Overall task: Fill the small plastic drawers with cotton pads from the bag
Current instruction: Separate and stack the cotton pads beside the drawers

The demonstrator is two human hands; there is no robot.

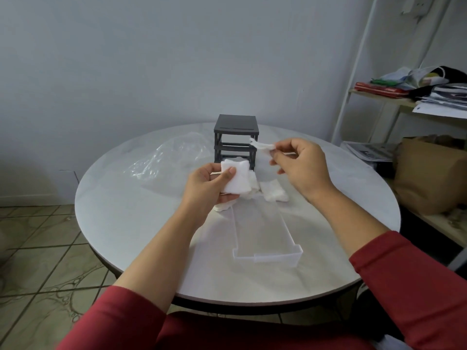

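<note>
Where the clear drawer (pixel 262 231) lies, tabletop (pixel 113 210) seems marble.

No text, number or brand can be read from here.

- Well right of the right hand's (pixel 300 168) grip and higher, on the shelf (pixel 394 101): red packet (pixel 379 90) with pale marks, too blurred to read.
- Just beyond it, farther from the grip: stack of printed papers (pixel 448 96). Only dark blocks show, no words.
- Right of the grip, about level with it: printed sheet (pixel 366 150) with grey columns, illegible.
</note>
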